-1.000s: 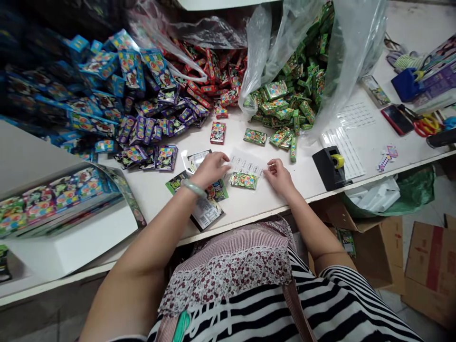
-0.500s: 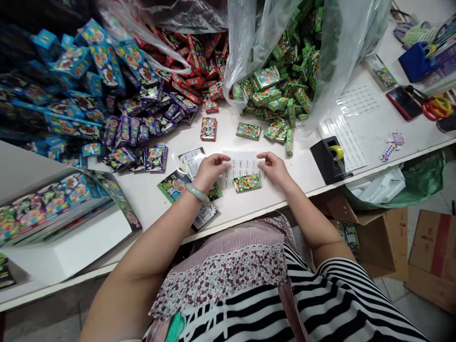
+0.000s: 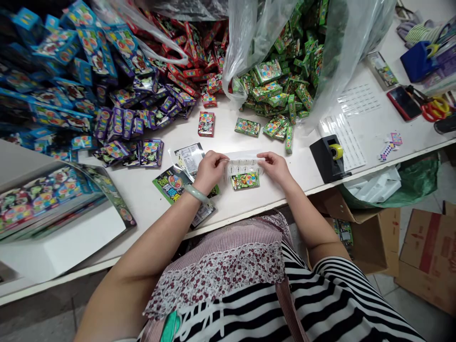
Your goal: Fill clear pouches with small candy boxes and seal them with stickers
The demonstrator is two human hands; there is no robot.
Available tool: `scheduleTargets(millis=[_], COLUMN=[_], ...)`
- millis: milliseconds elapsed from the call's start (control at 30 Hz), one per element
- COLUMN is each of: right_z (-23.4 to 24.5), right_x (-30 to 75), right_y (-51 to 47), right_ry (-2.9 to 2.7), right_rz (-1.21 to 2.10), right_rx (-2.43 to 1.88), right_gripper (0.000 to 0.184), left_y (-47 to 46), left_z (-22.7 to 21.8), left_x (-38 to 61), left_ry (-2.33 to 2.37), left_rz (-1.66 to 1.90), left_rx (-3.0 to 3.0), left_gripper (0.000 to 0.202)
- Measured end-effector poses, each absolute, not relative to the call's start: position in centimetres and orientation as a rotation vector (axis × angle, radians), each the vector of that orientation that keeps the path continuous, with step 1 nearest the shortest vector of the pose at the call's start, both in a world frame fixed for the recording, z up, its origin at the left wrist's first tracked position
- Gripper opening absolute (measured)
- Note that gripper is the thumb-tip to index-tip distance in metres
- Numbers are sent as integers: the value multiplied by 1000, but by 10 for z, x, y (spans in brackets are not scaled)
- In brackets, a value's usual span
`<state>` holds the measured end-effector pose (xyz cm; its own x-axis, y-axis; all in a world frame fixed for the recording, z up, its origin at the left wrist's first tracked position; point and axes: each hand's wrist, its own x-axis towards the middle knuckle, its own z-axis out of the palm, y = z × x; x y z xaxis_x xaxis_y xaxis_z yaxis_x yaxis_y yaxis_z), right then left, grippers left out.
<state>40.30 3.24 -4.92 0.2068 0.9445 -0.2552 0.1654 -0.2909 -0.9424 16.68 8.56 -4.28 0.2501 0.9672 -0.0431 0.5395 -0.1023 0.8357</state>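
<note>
My left hand (image 3: 209, 169) and my right hand (image 3: 273, 167) each pinch one end of a clear plastic bag (image 3: 244, 166) lying on the white table (image 3: 142, 199). The bag has rows of printed marks on it, and a small green box (image 3: 244, 181) sits in its near part. A jade bangle (image 3: 197, 194) is on my left wrist. Flat printed packets (image 3: 171, 183) lie under and beside my left hand.
Heaps of small boxes fill the back: blue and purple (image 3: 107, 95) at the left, red (image 3: 192, 52) in the middle, green (image 3: 285, 80) spilling from a clear sack. A black tape dispenser (image 3: 327, 156), sticker sheets (image 3: 344, 140), a phone (image 3: 404, 102) and scissors (image 3: 434, 109) lie right. A display carton (image 3: 53, 199) stands left.
Both hands have moved to the bag's far edge and now pinch its two ends. The green box has stayed in the bag's near part. The camera view shifted slightly.
</note>
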Motion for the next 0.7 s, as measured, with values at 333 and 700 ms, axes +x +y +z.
scheduleTargets(millis=[333, 700], right_z=[-46, -46], right_x=[404, 405], right_y=[29, 35], right_ry=[-1120, -1233], right_rz=[1280, 1073], right_rx=[-1600, -1603], right_gripper=[29, 29], left_y=[90, 93], left_z=[-37, -37], left_x=[163, 167], left_ry=[1135, 1203], left_rz=[707, 597], left_rx=[1878, 1442], left_gripper=[23, 29])
